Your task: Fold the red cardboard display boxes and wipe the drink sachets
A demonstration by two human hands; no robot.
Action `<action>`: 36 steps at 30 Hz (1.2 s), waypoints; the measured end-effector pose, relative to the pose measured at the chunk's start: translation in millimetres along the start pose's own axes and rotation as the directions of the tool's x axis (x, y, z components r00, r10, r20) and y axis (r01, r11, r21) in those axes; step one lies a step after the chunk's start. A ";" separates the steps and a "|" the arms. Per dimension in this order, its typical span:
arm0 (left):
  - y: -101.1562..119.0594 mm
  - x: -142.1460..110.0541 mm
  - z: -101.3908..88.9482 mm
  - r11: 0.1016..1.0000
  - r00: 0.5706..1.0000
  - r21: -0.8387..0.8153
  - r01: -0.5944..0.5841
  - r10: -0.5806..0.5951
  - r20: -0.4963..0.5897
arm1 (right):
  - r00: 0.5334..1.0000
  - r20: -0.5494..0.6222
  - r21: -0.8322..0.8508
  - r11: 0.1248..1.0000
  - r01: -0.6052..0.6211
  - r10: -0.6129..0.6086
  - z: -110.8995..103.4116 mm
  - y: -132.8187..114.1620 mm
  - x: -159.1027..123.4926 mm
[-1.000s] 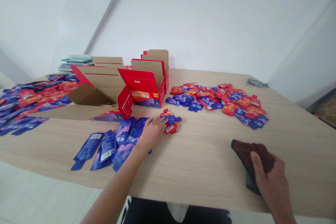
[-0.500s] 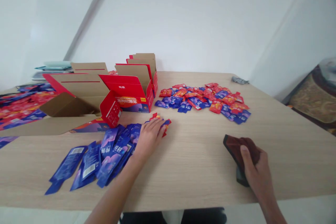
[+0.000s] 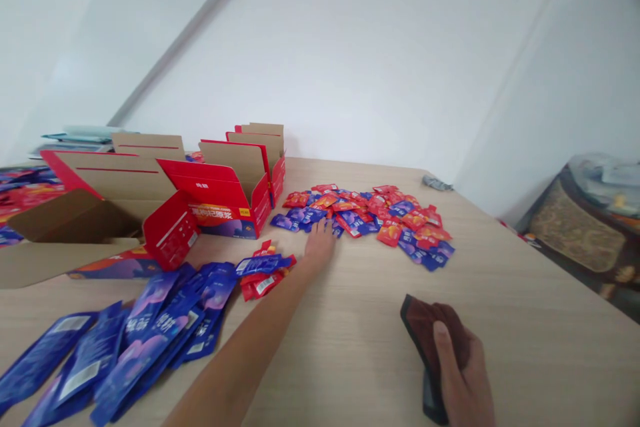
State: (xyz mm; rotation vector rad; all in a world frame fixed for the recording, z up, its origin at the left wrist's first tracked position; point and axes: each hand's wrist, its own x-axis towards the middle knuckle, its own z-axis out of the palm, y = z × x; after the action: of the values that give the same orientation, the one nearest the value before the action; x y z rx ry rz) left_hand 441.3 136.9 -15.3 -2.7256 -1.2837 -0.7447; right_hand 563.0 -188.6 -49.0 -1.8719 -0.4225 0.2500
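My left hand (image 3: 320, 244) stretches across the wooden table (image 3: 500, 320), fingers flat and spread, its tips touching the near edge of a pile of small red and blue sachets (image 3: 373, 215). A small heap of red and blue sachets (image 3: 263, 272) lies just left of my forearm. My right hand (image 3: 463, 373) lies on a dark brown cloth (image 3: 425, 327) near the front edge, thumb along its top, fingers curled around it.
Several long blue pouches (image 3: 130, 340) fan out at the front left. Open red-and-cardboard boxes (image 3: 220, 193) stand at the back left, with more sachets (image 3: 20, 190) behind them. A patterned cushion or seat (image 3: 575, 227) is off the table's right side.
My left hand left the small heap by the blue pouches and reached forward to the big sachet pile. The view shifted right and closer. My right hand stayed on the cloth.
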 end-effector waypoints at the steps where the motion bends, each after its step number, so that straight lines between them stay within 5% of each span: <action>1: -3.5 5.1 2.5 1.000 1.000 0.014 0.013 -0.013 -0.010 | 1.000 0.006 0.017 1.000 0.002 -0.003 0.3 0.8 0.1; 12: -36.5 28.4 1.7 0.968 0.984 0.185 0.172 -0.179 0.023 | 1.000 0.005 0.085 0.996 0.028 -0.029 0.5 -4.1 -2.6; 21: -34.2 39.5 7.0 0.942 0.955 0.219 0.253 -0.280 0.101 | 0.999 0.033 0.028 0.999 0.017 -0.018 1.3 0.5 0.0; 30: -31.3 17.7 -27.0 0.979 0.978 0.050 0.198 -0.201 0.052 | 0.999 0.035 0.017 1.000 0.009 -0.010 0.2 -0.5 -0.3; 36: -10.1 -7.6 -75.1 0.962 0.982 -0.232 0.144 -0.168 -0.089 | 1.000 0.013 0.024 1.000 -0.002 0.002 -1.5 -10.9 -4.8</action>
State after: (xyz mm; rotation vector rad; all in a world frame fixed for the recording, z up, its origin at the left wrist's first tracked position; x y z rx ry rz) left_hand 399.3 120.7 46.1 -2.7268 -1.4883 -1.1000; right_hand 557.3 -188.7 -38.4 -1.8486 -0.4250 0.2675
